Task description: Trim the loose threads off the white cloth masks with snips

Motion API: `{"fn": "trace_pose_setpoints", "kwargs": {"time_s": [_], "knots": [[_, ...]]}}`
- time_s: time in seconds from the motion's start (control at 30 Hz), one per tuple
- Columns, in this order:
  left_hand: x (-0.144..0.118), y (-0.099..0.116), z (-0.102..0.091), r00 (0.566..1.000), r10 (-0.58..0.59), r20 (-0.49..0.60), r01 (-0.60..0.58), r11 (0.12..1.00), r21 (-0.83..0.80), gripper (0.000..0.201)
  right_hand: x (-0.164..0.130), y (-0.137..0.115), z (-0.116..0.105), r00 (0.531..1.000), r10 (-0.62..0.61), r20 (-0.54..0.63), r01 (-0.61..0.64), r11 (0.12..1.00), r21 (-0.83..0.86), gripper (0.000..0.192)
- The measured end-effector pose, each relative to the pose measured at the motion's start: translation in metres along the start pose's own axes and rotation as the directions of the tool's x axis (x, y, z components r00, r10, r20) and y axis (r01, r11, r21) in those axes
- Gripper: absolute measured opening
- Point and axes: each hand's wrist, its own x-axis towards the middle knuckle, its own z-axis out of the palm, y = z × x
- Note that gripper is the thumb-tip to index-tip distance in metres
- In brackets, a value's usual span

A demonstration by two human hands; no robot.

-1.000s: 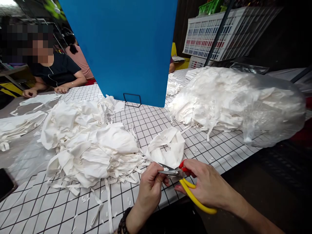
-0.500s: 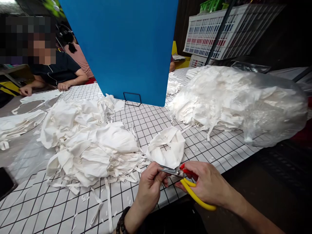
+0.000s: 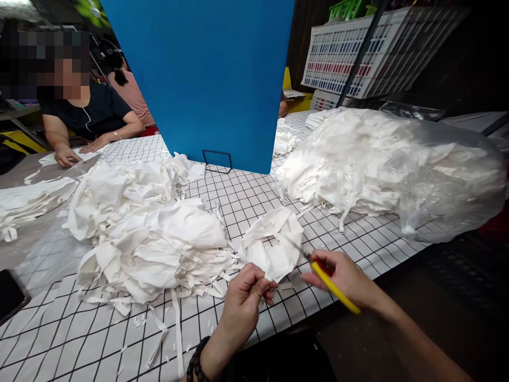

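My left hand (image 3: 248, 297) pinches the near edge of a white cloth piece (image 3: 274, 254), which lies in a loose ring on the checked tablecloth. My right hand (image 3: 342, 276) grips scissors (image 3: 328, 278) with one red and one yellow handle. Their blades point up and left over the right side of the cloth piece, clear of my left hand; motion blurs them a little. A large heap of white cloth pieces with straps (image 3: 155, 249) lies left of my left hand. Small white clippings (image 3: 139, 321) are scattered in front of that heap.
A blue board (image 3: 207, 85) stands upright at the back, on a black wire foot. To the right is a clear plastic bag (image 3: 449, 185) of white cloth. A person (image 3: 91, 122) handles cloth at far left. A dark phone (image 3: 11, 297) lies at the left edge.
My right hand has drawn the scissors away from my left fingers, to the right, and turned them. My left hand stays on the cloth. The co-worker's hands have shifted over their cloth.
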Motion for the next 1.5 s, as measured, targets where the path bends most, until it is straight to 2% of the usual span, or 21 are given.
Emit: {"fn": "trace_pose_setpoints", "kwargs": {"time_s": [0.07,0.17,0.27,0.37,0.43,0.5,0.6,0.63,0.67,0.7,0.73,0.77,0.8,0.83,0.9,0.97,1.03,1.17,1.37,1.43,1.5], "knots": [[-0.002,0.001,-0.005,1.0,-0.025,-0.002,0.025,1.0,-0.017,0.027,0.019,0.007,-0.012,0.993,0.07,-0.098,-0.059,0.992,0.114,0.028],[-0.006,0.0,-0.013,0.998,-0.054,-0.012,0.054,0.998,-0.016,0.028,0.057,0.003,-0.014,0.98,0.103,-0.169,-0.08,0.987,0.14,0.026],[-0.01,-0.002,-0.017,0.997,-0.079,0.001,0.079,0.996,0.042,0.028,0.098,-0.01,0.007,0.98,0.098,-0.173,-0.089,0.994,0.059,0.03],[-0.009,0.0,-0.03,0.998,-0.055,-0.016,0.057,0.971,0.232,0.03,0.131,-0.018,0.03,0.974,0.097,-0.203,-0.088,0.995,0.055,0.029],[-0.006,0.005,-0.047,0.997,0.003,-0.079,0.033,0.897,0.441,0.03,0.144,-0.019,0.035,0.977,0.094,-0.194,-0.076,0.992,0.099,0.027],[-0.003,0.013,-0.067,0.984,0.064,-0.164,0.059,0.756,0.651,0.03,0.149,-0.02,0.028,0.983,0.075,-0.166,-0.045,0.983,0.181,0.026],[-0.002,0.026,-0.082,0.902,0.206,-0.378,0.231,0.509,0.829,0.028,0.138,-0.025,0.01,0.988,0.009,-0.153,0.041,0.946,0.323,0.03],[-0.003,0.03,-0.078,0.866,0.257,-0.429,0.269,0.482,0.834,0.029,0.13,-0.027,0.005,0.987,-0.019,-0.158,0.076,0.927,0.367,0.032],[-0.004,0.033,-0.07,0.851,0.276,-0.447,0.264,0.511,0.818,0.032,0.122,-0.03,0.002,0.986,-0.051,-0.158,0.114,0.9,0.42,0.034],[-0.005,0.034,-0.058,0.873,0.241,-0.425,0.216,0.59,0.778,0.034,0.112,-0.032,0.0,0.984,-0.085,-0.156,0.151,0.861,0.485,0.036],[-0.005,0.034,-0.043,0.926,0.145,-0.35,0.152,0.703,0.694,0.036,0.101,-0.035,0.001,0.982,-0.12,-0.149,0.184,0.81,0.556,0.036],[-0.004,0.032,-0.027,0.974,0.011,-0.224,0.117,0.828,0.549,0.04,0.091,-0.037,0.003,0.978,-0.152,-0.144,0.209,0.753,0.624,0.036],[-0.001,0.029,-0.01,0.988,-0.137,-0.074,0.154,0.921,0.357,0.045,0.08,-0.038,0.006,0.974,-0.176,-0.143,0.226,0.698,0.68,0.035],[0.003,0.025,0.007,0.962,-0.268,0.061,0.257,0.956,0.145,0.053,0.07,-0.039,0.011,0.971,-0.188,-0.144,0.234,0.659,0.715,0.035],[0.014,0.015,0.033,0.903,-0.396,0.165,0.426,0.874,-0.235,0.061,0.051,-0.038,0.021,0.976,-0.162,-0.147,0.218,0.65,0.728,0.035],[0.024,0.005,0.047,0.881,-0.452,0.139,0.46,0.751,-0.474,0.057,0.037,-0.035,0.029,0.981,-0.109,-0.159,0.19,0.674,0.714,0.036],[0.03,-0.002,0.052,0.867,-0.491,0.087,0.453,0.701,-0.551,0.049,0.026,-0.031,0.036,0.979,-0.079,-0.188,0.189,0.698,0.691,0.035],[0.029,-0.01,0.046,0.844,-0.536,0.014,0.444,0.684,-0.578,0.039,0.015,-0.019,0.042,0.97,-0.116,-0.212,0.224,0.764,0.605,0.03],[0.022,-0.013,0.043,0.892,-0.441,-0.101,0.307,0.755,-0.579,0.026,0.024,-0.004,0.039,0.925,-0.137,-0.354,0.278,0.88,0.385,0.02],[0.021,-0.014,0.043,0.902,-0.411,-0.134,0.265,0.77,-0.58,0.027,0.035,-0.005,0.038,0.945,-0.204,-0.257,0.291,0.882,0.37,0.027],[0.019,-0.018,0.041,0.905,-0.395,-0.157,0.249,0.792,-0.558,0.033,0.047,-0.01,0.038,0.957,-0.281,-0.066,0.286,0.889,0.359,0.028]]}}
